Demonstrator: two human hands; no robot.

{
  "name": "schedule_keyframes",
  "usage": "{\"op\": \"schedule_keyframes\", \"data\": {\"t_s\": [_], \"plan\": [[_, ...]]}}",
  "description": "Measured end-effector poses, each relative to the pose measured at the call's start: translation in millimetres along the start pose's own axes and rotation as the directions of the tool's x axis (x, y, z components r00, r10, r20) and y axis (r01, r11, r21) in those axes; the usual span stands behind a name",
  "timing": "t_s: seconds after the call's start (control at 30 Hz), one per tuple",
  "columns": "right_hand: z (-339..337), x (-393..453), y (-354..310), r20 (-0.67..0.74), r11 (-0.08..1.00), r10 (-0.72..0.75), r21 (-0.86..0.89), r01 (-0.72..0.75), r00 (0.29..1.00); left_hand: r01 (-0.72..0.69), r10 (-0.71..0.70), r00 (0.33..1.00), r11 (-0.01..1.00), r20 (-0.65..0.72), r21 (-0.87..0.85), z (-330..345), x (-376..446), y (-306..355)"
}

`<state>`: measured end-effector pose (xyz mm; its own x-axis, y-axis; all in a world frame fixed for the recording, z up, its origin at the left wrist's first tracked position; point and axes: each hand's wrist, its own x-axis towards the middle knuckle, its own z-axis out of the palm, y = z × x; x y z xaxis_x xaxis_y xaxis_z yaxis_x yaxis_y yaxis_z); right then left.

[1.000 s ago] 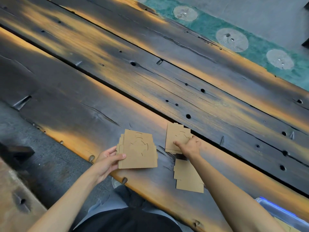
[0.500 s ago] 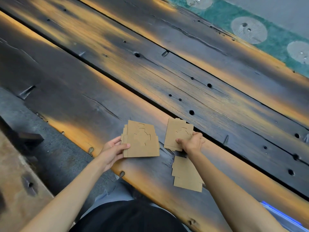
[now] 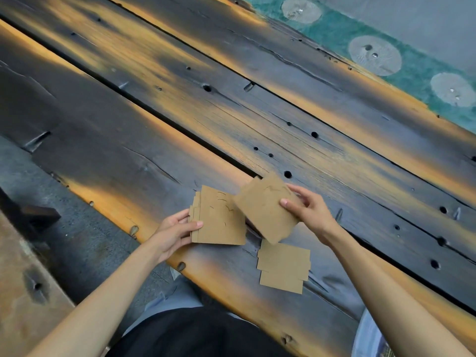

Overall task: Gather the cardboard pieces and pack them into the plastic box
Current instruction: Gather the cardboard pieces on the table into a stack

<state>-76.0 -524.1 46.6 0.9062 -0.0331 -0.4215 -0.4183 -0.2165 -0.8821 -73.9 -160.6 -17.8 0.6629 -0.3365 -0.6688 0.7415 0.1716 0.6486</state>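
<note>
My left hand [image 3: 173, 231] grips a stack of brown cardboard pieces [image 3: 219, 220] by its left edge, just above the near plank of the wooden table [image 3: 154, 119]. My right hand [image 3: 307, 211] holds a second small stack of cardboard pieces [image 3: 264, 210], lifted off the table and tilted, its left corner overlapping the left stack. More cardboard pieces [image 3: 283, 266] lie flat on the table below the right hand. A corner of the plastic box [image 3: 368, 338] shows at the bottom right, mostly hidden by my right forearm.
The table is made of long dark planks with gaps, holes and nails. A green strip with pale round discs [image 3: 374, 55] runs along its far edge. Grey floor and a brown wooden piece [image 3: 23, 292] lie at the left.
My right hand has picked its cardboard stack up off the table and swung it left toward the stack in my left hand. The left hand has stayed in place.
</note>
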Motion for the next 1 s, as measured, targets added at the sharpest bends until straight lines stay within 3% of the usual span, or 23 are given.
{"op": "schedule_keyframes", "data": {"t_s": [0.1,0.27,0.57,0.8,1.0], "plan": [[10,-5,-14,0.161,0.997,0.018,-0.074,-0.006,0.987,0.008,-0.007,0.998,1.000,0.067,-0.022,7,-4,-1],[30,-9,-21,0.306,0.987,-0.031,-0.139,0.077,0.952,0.032,-0.014,0.984,0.995,0.179,-0.097,21,-14,-6],[53,-13,-16,0.220,0.885,-0.127,-0.415,0.211,0.967,0.050,-0.020,0.954,0.995,0.298,-0.092,38,-33,-18],[67,-26,0,0.008,0.849,-0.135,-0.514,0.120,0.991,-0.016,0.027,0.982,0.998,0.186,-0.062,53,-30,-35],[65,-29,16,-0.052,0.849,-0.113,-0.524,0.070,0.992,-0.012,0.022,0.986,0.998,0.167,-0.058,56,-23,-46]]}}
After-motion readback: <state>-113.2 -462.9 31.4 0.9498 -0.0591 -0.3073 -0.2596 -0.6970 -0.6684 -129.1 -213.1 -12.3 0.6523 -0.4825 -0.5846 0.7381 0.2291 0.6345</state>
